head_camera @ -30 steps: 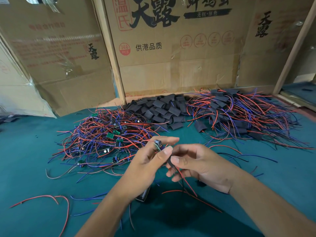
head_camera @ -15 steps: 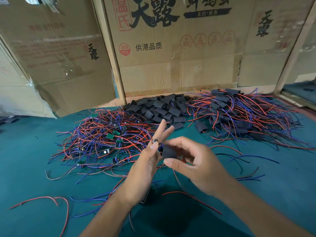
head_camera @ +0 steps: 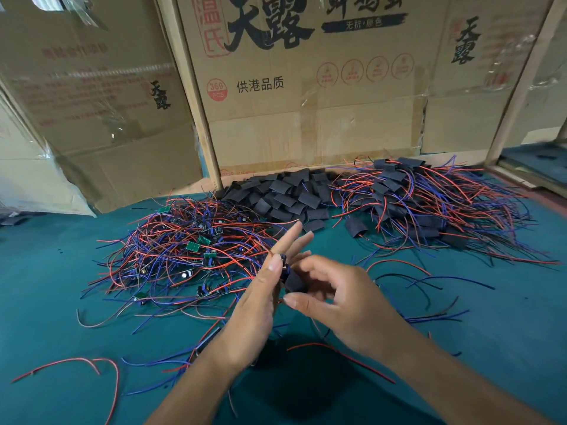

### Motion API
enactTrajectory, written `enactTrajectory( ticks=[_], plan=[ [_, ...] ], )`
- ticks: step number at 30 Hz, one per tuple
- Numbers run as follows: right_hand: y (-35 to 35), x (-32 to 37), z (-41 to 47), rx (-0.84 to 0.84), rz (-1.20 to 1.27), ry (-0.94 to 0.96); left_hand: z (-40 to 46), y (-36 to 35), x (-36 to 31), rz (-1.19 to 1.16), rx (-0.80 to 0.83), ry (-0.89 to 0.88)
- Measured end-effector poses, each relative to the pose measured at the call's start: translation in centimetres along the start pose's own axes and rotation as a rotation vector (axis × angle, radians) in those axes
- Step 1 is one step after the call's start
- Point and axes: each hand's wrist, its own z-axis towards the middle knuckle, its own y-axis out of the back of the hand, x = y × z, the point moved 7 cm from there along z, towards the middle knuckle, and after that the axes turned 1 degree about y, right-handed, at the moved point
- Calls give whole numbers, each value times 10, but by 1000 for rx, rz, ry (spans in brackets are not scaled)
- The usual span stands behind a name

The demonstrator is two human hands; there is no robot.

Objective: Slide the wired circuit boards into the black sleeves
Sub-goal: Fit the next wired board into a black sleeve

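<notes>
My left hand (head_camera: 260, 305) pinches a small wired circuit board (head_camera: 283, 262) between thumb and fingers, its other fingers stretched out straight. My right hand (head_camera: 343, 302) holds a black sleeve (head_camera: 295, 282) against the board's lower end; how far the board sits inside the sleeve is hidden by my fingers. A tangle of bare boards with red and blue wires (head_camera: 190, 253) lies to the left. Empty black sleeves (head_camera: 288, 197) are heaped at the back middle. Sleeved boards with wires (head_camera: 423, 207) are piled at the back right.
All of it lies on a green mat (head_camera: 55, 289). Taped cardboard boxes (head_camera: 306, 87) and wooden posts wall off the back. Loose red and blue wires (head_camera: 76, 366) lie near the front left and to the right of my hands.
My hands rose from low over the mat and the black sleeve came up against the board. Since half a second ago they have barely moved.
</notes>
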Motion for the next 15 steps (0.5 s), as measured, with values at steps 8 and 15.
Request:
enactTrajectory(
  ticks=[8,15],
  plan=[
    [-4,-10,3,-23,349,-143,-2,6,-7,97,-1,-21],
    [11,-7,3,-79,399,-162,-8,20,-12,241,-22,128]
  ],
)
